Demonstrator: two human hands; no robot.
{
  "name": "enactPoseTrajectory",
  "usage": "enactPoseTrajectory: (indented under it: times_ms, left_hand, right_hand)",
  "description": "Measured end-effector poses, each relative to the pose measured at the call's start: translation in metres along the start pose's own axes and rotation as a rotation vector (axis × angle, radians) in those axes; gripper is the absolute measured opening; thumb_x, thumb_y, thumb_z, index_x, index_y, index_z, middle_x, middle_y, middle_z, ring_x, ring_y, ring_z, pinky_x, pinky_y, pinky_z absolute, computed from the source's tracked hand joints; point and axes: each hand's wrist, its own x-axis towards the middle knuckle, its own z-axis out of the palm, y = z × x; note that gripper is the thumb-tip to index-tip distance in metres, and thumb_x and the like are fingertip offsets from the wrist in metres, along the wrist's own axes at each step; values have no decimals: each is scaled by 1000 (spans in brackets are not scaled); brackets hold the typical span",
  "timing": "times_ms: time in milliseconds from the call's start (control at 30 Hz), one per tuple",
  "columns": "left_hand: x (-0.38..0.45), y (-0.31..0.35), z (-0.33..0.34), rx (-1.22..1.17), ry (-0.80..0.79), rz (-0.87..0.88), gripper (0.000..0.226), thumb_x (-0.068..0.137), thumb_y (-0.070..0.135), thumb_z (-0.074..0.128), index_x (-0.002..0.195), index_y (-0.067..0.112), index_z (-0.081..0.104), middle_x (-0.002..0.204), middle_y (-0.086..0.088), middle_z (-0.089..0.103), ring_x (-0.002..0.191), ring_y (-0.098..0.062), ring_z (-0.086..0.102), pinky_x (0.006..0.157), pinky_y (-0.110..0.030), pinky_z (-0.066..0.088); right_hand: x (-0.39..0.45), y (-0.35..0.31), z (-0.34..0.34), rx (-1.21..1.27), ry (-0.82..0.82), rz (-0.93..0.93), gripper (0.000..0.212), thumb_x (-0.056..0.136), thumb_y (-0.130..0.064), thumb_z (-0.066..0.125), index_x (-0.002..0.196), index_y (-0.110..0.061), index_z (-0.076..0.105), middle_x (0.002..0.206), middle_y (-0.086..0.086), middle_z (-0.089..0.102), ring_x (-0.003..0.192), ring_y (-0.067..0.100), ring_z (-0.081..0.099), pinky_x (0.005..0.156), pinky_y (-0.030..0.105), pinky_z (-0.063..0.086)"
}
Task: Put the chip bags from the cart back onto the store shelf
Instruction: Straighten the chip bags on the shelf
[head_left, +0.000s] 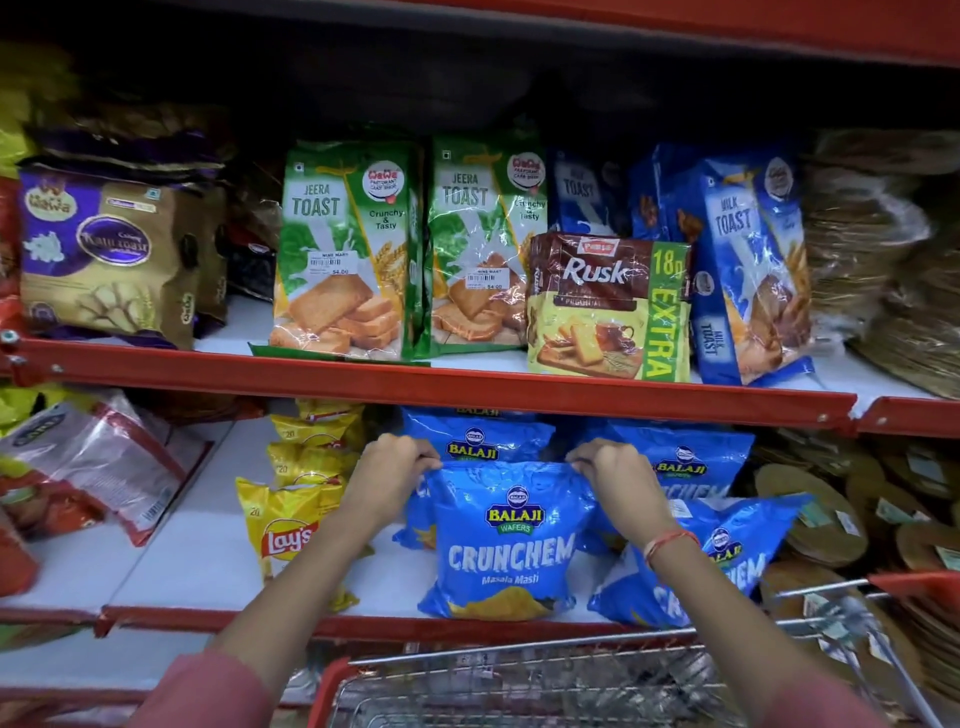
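A blue Balaji Crunchem chip bag (506, 545) stands upright at the front of the lower shelf (208, 561). My left hand (389, 467) pinches its top left corner and my right hand (613, 470) pinches its top right corner. More blue Balaji bags (691, 457) stand behind it and another leans to its right (737, 551). Yellow Lay's bags (283, 535) stand in a row to the left. The red-rimmed wire cart (519, 686) is below, in front of the shelf; no bags show in the part I see.
The upper shelf carries Jeera Toast packs (343, 249), a Rusk pack (602, 312), Milk Toast packs (748, 270) and a Kaju toast pack (104, 254). Stacks of round papad packs (831, 525) fill the right side. Red and white packets (93, 467) lie at the lower left.
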Motion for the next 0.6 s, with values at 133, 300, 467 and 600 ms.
enactPoseTrajectory:
  times_ms: [133,300,467,600]
  left_hand:
    - [-7,-8,-3,62,48,-5,14,89,24,63,92,15,73,96,-7,78,90,-26,69,78,-39,57]
    - [-10,-13,-11,96,68,-3,12,89,22,63,90,15,73,96,-7,77,88,-28,69,76,-39,57]
    - [-10,-8,-10,175,65,-4,15,91,24,60,93,15,71,100,-10,76,92,-31,68,75,-40,55]
    - [-10,21,-7,194,101,41,28,91,28,59,114,12,63,118,-11,68,107,-30,64,86,-39,52]
  right_hand:
    - [-1,-4,5,56,24,-35,15,94,-14,53,96,-12,67,99,11,68,86,33,64,70,40,54]
    - [-3,-13,11,94,57,-81,15,94,-10,53,95,-11,68,99,9,69,85,29,65,73,41,56]
    - [-3,-12,9,109,28,-98,16,95,-13,52,101,-11,67,103,10,68,87,28,65,75,40,56]
    - [-8,3,-12,118,15,-83,28,90,-20,60,118,-15,61,119,9,65,101,32,63,83,42,54]
